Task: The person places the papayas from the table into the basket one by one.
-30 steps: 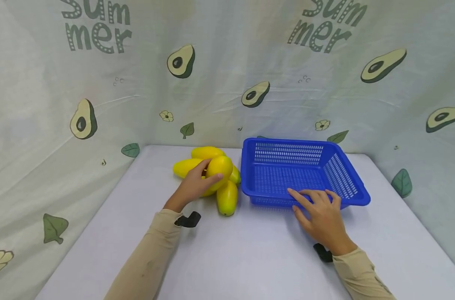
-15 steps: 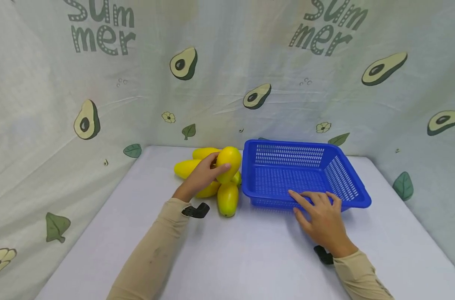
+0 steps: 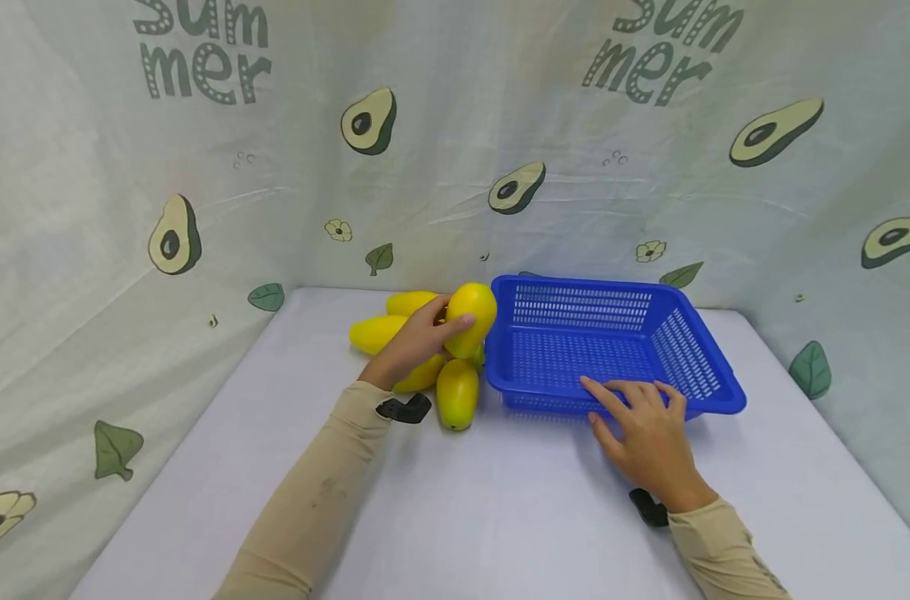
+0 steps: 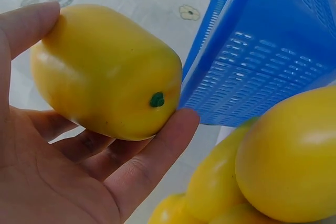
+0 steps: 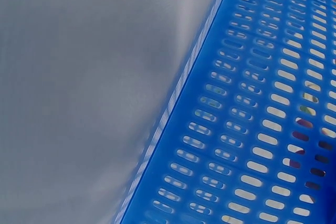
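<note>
In the head view my left hand (image 3: 413, 340) grips a yellow mango (image 3: 475, 315), held up beside the left rim of a blue plastic basket (image 3: 575, 302). The left wrist view shows this mango (image 4: 105, 72) lying between thumb and fingers, its small green stem end facing the camera. Beneath and around that hand lie several more mangoes (image 3: 457, 398), partly hidden by it. My right hand (image 3: 650, 442) holds the basket's front rim, fingers over the top and thumb low on the outside. Only the perforated basket wall (image 5: 210, 124) fills the right wrist view's right side; the hand is out of sight there.
A white table (image 3: 515, 508) carries the mangoes at the left and the basket at the right. Behind and along the sides hangs a pale curtain (image 3: 432, 125) printed with avocados, leaves and lettering. The basket's left wall stands close to the pile.
My left hand has lifted the mango from the pile and carried it right and upward toward the basket's left rim. The right hand and basket stay in place.
</note>
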A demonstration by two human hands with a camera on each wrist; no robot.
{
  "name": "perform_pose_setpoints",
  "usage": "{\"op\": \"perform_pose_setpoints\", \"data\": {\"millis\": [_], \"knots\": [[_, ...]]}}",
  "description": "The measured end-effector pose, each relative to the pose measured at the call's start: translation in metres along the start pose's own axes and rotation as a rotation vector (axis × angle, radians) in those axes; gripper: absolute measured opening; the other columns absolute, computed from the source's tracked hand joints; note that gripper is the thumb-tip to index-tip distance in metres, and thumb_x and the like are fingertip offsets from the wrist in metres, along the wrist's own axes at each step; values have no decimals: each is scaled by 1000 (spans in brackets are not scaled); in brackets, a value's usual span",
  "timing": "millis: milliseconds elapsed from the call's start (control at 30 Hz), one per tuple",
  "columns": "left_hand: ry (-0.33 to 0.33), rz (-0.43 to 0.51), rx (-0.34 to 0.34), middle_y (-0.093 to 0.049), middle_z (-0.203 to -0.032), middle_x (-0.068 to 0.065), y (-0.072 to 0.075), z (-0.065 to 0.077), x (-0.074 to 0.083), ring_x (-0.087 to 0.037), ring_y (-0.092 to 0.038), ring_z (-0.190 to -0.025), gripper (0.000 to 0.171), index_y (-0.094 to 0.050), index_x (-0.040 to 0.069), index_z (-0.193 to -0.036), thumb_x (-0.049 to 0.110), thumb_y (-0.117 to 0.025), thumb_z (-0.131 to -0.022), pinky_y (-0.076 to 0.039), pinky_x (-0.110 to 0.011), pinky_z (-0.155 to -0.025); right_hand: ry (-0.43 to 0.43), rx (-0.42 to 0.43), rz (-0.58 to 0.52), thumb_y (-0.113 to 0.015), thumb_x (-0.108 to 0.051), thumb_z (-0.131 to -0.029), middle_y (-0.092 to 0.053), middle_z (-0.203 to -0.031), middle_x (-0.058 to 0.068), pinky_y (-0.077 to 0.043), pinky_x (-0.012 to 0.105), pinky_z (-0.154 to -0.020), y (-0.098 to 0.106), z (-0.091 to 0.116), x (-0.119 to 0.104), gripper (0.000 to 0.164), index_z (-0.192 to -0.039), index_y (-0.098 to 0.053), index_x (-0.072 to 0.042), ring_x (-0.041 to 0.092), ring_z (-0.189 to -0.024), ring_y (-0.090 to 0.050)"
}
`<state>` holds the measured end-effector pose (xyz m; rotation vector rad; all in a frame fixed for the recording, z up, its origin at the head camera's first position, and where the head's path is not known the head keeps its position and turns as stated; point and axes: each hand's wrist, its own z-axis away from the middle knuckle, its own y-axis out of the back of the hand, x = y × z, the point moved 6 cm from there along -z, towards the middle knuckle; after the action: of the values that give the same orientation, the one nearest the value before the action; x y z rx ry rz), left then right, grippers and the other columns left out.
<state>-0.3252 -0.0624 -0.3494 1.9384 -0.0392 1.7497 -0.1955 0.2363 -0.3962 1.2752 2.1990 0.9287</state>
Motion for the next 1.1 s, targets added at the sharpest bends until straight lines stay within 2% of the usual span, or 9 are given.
{"op": "perform_pose_setpoints", "data": {"millis": [300,633,900,1100], "knots": [[30,51,-13,-58,-124,-6,-10,-3,0,-28,-57,-109,73,-46,20,-143,65,-63,-89,-52,-49,-94,1,-3,10,-57,-37,-90,-66,-109,12,-29,69,-96,1,3,0,49,-136,-64,-23,38,-102,-58],[30,50,-17,-58,-124,-4,-16,-6,5,-27,-58,-109,78,-46,22,-144,70,-63,-85,-53,-45,-91,-4,-2,6,-63,-34,-87,-66,-108,12,-28,69,-96,3,3,-1,51,-136,-64,-23,38,-101,-58],[-4,17,-22,-58,-122,-5,-20,-12,19,-26,-59,-107,74,-47,18,-143,65,-63,-89,-56,-40,-85,-1,-1,9,-62,-35,-87,-66,-108,12,-28,69,-97,3,2,0,51,-136,-64,-22,38,-101,-58],[7,19,-20,-59,-124,-5,-24,-20,31,-25,-60,-107,72,-45,16,-145,59,-66,-90,-56,-39,-86,-4,1,8,-61,-35,-88,-66,-109,11,-28,70,-97,3,1,0,50,-137,-63,-23,37,-101,-58]]}}
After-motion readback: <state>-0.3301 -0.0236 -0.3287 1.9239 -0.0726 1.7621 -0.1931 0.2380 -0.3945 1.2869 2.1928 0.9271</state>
